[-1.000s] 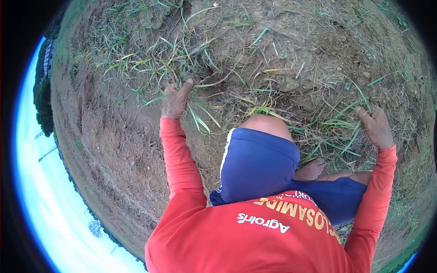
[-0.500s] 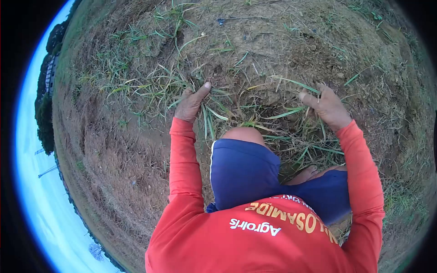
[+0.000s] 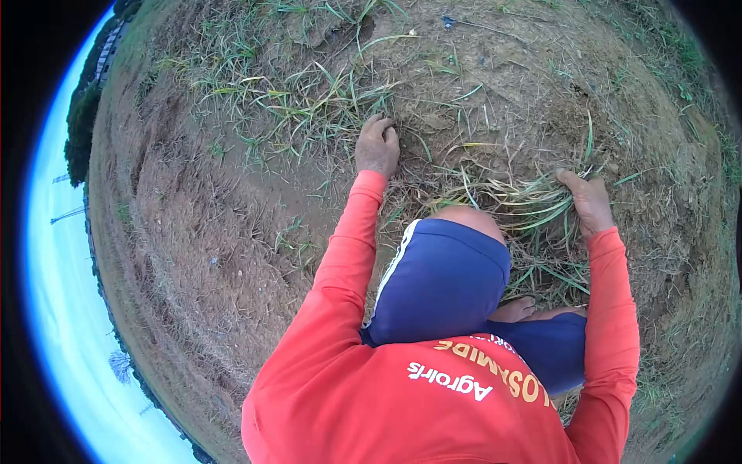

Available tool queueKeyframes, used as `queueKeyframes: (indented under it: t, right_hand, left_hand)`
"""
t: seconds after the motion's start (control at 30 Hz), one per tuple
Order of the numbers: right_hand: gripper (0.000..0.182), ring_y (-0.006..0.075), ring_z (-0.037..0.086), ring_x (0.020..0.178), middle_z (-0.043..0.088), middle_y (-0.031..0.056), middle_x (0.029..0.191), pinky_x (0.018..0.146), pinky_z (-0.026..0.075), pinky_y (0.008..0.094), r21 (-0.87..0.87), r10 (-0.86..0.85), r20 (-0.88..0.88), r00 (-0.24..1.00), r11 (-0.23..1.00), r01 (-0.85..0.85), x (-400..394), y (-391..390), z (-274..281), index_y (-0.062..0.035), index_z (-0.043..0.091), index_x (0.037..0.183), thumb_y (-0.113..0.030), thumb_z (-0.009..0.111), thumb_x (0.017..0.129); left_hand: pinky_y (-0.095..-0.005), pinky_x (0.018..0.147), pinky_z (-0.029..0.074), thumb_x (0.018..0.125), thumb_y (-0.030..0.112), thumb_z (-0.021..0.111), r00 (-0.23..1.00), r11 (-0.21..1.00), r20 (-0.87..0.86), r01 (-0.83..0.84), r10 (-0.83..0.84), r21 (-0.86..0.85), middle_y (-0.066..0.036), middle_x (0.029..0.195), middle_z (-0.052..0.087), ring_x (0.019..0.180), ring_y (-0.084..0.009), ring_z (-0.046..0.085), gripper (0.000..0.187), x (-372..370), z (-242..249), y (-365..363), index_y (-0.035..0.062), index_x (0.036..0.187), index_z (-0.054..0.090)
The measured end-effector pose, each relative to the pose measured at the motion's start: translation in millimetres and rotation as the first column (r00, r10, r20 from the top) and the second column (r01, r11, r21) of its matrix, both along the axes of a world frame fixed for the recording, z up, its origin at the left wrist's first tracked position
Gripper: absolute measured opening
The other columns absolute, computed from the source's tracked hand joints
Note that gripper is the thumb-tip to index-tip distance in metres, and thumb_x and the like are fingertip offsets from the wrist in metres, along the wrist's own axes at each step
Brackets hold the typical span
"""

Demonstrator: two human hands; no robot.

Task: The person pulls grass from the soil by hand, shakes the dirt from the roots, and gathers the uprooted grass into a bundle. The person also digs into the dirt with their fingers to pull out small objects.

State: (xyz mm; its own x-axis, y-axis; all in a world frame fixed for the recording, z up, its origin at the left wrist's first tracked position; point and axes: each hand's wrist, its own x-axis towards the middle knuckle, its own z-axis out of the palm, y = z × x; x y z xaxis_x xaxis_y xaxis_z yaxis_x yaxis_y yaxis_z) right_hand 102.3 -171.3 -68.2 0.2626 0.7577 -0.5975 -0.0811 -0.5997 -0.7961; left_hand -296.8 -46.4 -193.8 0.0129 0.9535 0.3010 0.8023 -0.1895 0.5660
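My left hand point(image 3: 377, 147) reaches the soil at the lower right edge of a patch of green and yellowing grass point(image 3: 309, 104). Its fingers are slightly bent, the thumb is apart from them, and nothing shows in its grasp. On the other side, my right hand point(image 3: 589, 203) is closed around one end of a bunch of uprooted-looking grass point(image 3: 529, 199). The long blades stretch leftward from the fingers, just beyond my bent knee point(image 3: 469, 220). My right fingertips are partly covered by the blades.
Dry brown soil point(image 3: 224, 201) with scattered straw spreads to the left. More grass point(image 3: 553, 271) lies beside my bare foot point(image 3: 514, 309), under the right arm. A small blue scrap point(image 3: 448, 22) sits on the ground farther off. Trees point(image 3: 83, 127) line the horizon.
My left hand has left the grass blades it was among and shifted right along the patch. The right hand now has a bunch of grass gathered in it. The whole view has turned slightly.
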Motion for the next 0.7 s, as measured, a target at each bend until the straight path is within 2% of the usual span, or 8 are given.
queueKeyframes:
  t: [0.03,0.07,0.17,0.3,0.5,0.53,0.67,0.7]
  right_hand:
    - [0.035,0.0176,0.066,0.089,0.072,0.0095,0.102,0.084,0.052,0.0349,-0.005,0.033,0.047,0.998,0.999,-0.033,1,-2,0,0.0056,0.068,0.11,-0.019,0.076,0.086]
    - [0.037,0.0181,0.066,0.09,0.072,0.0102,0.102,0.085,0.052,0.035,-0.006,0.068,0.094,0.993,0.998,-0.068,2,-3,-1,0.0061,0.068,0.111,-0.02,0.076,0.086]
    - [0.043,0.0194,0.065,0.091,0.071,0.0122,0.103,0.085,0.051,0.0354,-0.009,0.136,0.221,0.966,0.99,-0.138,-7,-2,10,0.0075,0.067,0.112,-0.024,0.077,0.084]
    - [0.048,0.02,0.065,0.092,0.071,0.0142,0.104,0.086,0.051,0.0359,-0.067,0.187,0.326,0.926,0.982,-0.175,-19,1,26,0.0091,0.066,0.112,-0.027,0.077,0.082]
    - [0.048,0.0197,0.065,0.091,0.072,0.0132,0.101,0.086,0.051,0.0361,-0.058,0.215,0.305,0.928,0.976,-0.208,-8,-3,16,0.0091,0.066,0.111,-0.027,0.077,0.082]
    - [0.048,0.0197,0.065,0.091,0.072,0.0134,0.101,0.086,0.051,0.036,-0.063,0.211,0.308,0.928,0.977,-0.201,-8,-3,16,0.0093,0.066,0.111,-0.027,0.077,0.082]
    - [0.049,0.0204,0.066,0.091,0.072,0.0147,0.1,0.086,0.051,0.0364,-0.081,0.245,0.323,0.914,0.969,-0.232,-10,0,15,0.0101,0.065,0.111,-0.028,0.076,0.083]
    - [0.049,0.0207,0.066,0.091,0.072,0.0151,0.099,0.087,0.051,0.0368,-0.083,0.261,0.33,0.907,0.965,-0.247,-8,1,12,0.0103,0.065,0.112,-0.028,0.076,0.083]
  left_hand:
    - [-0.0434,0.106,0.049,0.093,0.016,0.06,0.997,0.999,-0.062,-0.051,0.05,-0.002,-0.021,0.129,0.066,0.122,-0.0384,0.061,0.029,-17,-12,7,0.0013,0.115,0.07]
    - [-0.0454,0.101,0.051,0.094,0.02,0.06,0.982,0.996,-0.169,-0.085,0.081,-0.016,-0.022,0.128,0.066,0.117,-0.0396,0.063,0.032,-35,-31,15,0.0032,0.12,0.068]
    - [-0.0475,0.097,0.052,0.094,0.027,0.061,0.949,0.89,-0.308,-0.191,0.061,-0.415,-0.024,0.128,0.065,0.113,-0.0414,0.064,0.034,-58,-29,33,0.0056,0.118,0.07]
    - [-0.0465,0.091,0.054,0.09,0.034,0.066,0.974,0.876,-0.211,-0.172,0.083,-0.451,-0.023,0.104,0.073,0.101,-0.0394,0.069,0.034,-65,-13,35,0.0051,0.104,0.078]
    - [-0.0422,0.085,0.056,0.086,0.037,0.071,0.967,0.88,-0.152,-0.25,0.205,-0.404,-0.019,0.096,0.076,0.092,-0.0334,0.074,0.035,-81,2,22,0.0075,0.103,0.079]
    - [-0.0366,0.079,0.056,0.086,0.037,0.073,0.973,0.889,-0.066,-0.229,0.221,-0.396,-0.014,0.089,0.077,0.082,-0.0236,0.073,0.038,-89,8,19,0.005,0.105,0.079]
    - [-0.0282,0.066,0.05,0.092,0.03,0.074,0.976,0.84,0.133,-0.075,0.172,-0.537,-0.001,0.081,0.072,0.069,-0.0081,0.06,0.033,-115,30,23,0.0023,0.109,0.078]
    - [-0.0301,0.073,0.052,0.091,0.031,0.073,0.971,0.845,0.178,-0.039,0.157,-0.533,-0.006,0.087,0.074,0.077,-0.0126,0.065,0.034,-112,33,23,0.0035,0.11,0.078]
